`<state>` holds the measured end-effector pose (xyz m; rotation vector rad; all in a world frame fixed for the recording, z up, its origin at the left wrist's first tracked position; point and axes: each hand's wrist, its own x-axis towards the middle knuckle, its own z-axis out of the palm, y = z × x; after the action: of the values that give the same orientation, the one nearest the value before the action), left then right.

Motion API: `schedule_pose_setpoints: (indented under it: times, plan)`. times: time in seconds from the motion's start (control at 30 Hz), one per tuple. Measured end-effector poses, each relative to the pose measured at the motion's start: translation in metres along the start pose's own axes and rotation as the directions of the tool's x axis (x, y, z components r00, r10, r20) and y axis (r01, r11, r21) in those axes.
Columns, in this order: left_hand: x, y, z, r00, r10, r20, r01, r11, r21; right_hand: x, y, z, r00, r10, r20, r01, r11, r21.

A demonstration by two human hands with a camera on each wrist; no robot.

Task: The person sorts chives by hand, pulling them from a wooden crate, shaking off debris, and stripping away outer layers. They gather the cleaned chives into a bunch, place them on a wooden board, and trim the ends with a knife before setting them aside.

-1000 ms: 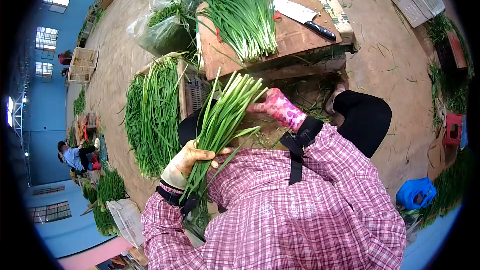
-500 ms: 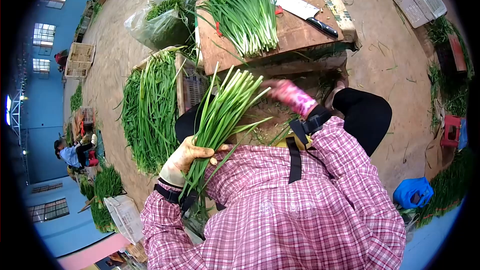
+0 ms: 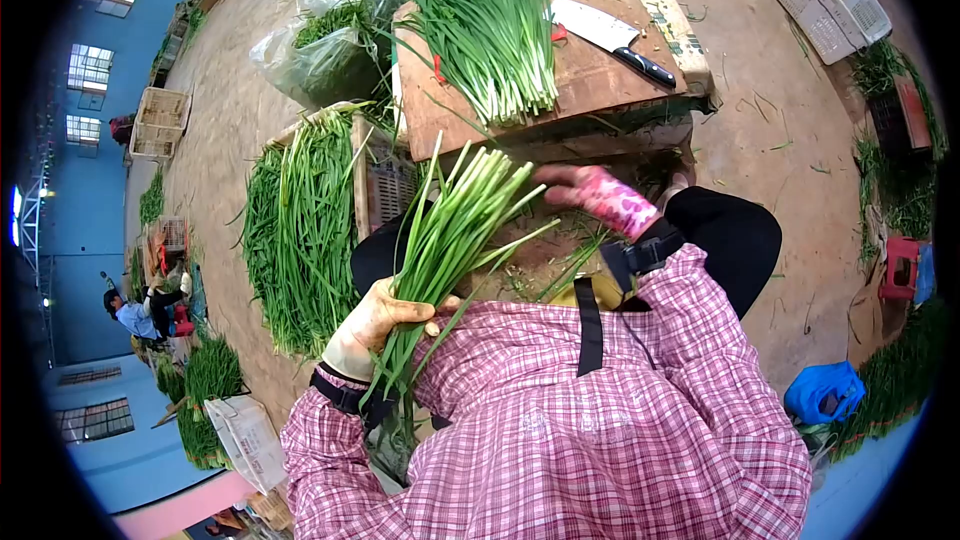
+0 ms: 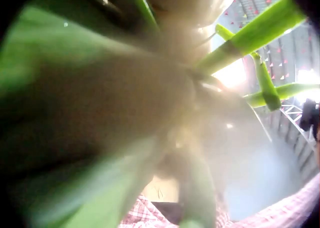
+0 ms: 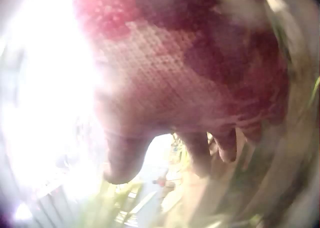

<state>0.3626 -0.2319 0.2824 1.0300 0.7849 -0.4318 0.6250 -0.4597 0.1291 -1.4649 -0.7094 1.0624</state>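
My left hand, in a pale stained glove, grips a bunch of garlic chives with the thumb across it. The pale stem ends fan up and to the right, while the leaves hang below the hand. In the left wrist view, blurred leaves and a few stalks fill much of the picture. Just right of the stem ends is my right hand, in a pink patterned glove with bare fingertips. Its fingers are extended and the thumb stands apart in the right wrist view, where the glove looms large.
Ahead stands a wooden board with a pile of chives and a cleaver. A crate heaped with chives is at my left, a plastic bag of greens behind it. Farther off are a white crate and a seated person.
My right hand has moved right, away from the stem ends, and its fingers have straightened. The left hand keeps its hold on the bunch, nearly still.
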Motion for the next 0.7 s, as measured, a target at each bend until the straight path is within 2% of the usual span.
schedule_pose_setpoints:
  times: [0.03, 0.1, 0.2, 0.23, 0.27, 0.3, 0.4, 0.5, 0.53, 0.63, 0.7]
  plan:
    - [0.002, 0.002, 0.002, 1.000, 0.001, 0.008, -0.001, 1.000, -0.007, -0.003, -0.022, 0.010, 0.997, 0.018, 0.079, -0.021, 0.999, 0.036]
    - [0.007, 0.000, 0.004, 1.000, 0.017, 0.010, -0.017, 0.998, 0.057, -0.002, -0.025, 0.026, 0.996, -0.012, 0.091, 0.015, 0.999, -0.034]
    - [0.010, -0.007, 0.001, 0.999, 0.035, -0.009, -0.033, 0.992, 0.121, 0.010, 0.010, 0.043, 1.000, 0.009, -0.017, -0.003, 0.944, 0.329]
    - [0.009, -0.007, 0.001, 0.999, 0.049, -0.011, -0.047, 0.992, 0.119, 0.004, 0.012, 0.050, 0.994, -0.066, -0.085, 0.092, 0.925, 0.367]
    - [0.009, -0.008, 0.003, 0.998, 0.064, -0.010, -0.062, 0.991, 0.119, 0.003, 0.015, 0.059, 0.996, -0.034, -0.081, 0.079, 0.749, 0.657]
    - [0.010, -0.007, 0.004, 0.997, 0.079, -0.008, -0.078, 0.990, 0.119, 0.004, 0.018, 0.065, 0.998, -0.006, -0.066, 0.061, 0.488, 0.871]
    - [0.010, -0.003, 0.000, 0.998, 0.065, -0.018, -0.062, 0.986, 0.154, 0.003, 0.023, 0.066, 1.000, -0.014, -0.028, 0.031, 0.363, 0.931]
    - [0.007, 0.001, 0.003, 0.995, 0.097, -0.006, -0.095, 0.980, 0.175, -0.003, 0.018, 0.067, 0.999, 0.006, -0.047, 0.041, 0.383, 0.923]
    - [0.006, 0.002, 0.003, 0.995, 0.099, 0.000, -0.097, 0.980, 0.175, -0.002, 0.022, 0.067, 0.997, 0.056, -0.054, 0.027, 0.403, 0.915]
    - [0.003, 0.001, 0.002, 0.992, 0.125, -0.010, -0.121, 0.976, 0.178, 0.001, 0.019, 0.046, 0.908, 0.227, -0.352, 0.250, 0.380, 0.891]
    - [-0.002, 0.003, 0.001, 0.986, 0.158, -0.049, -0.146, 0.971, 0.191, -0.009, 0.026, 0.020, 0.772, 0.376, -0.513, 0.309, 0.483, 0.819]
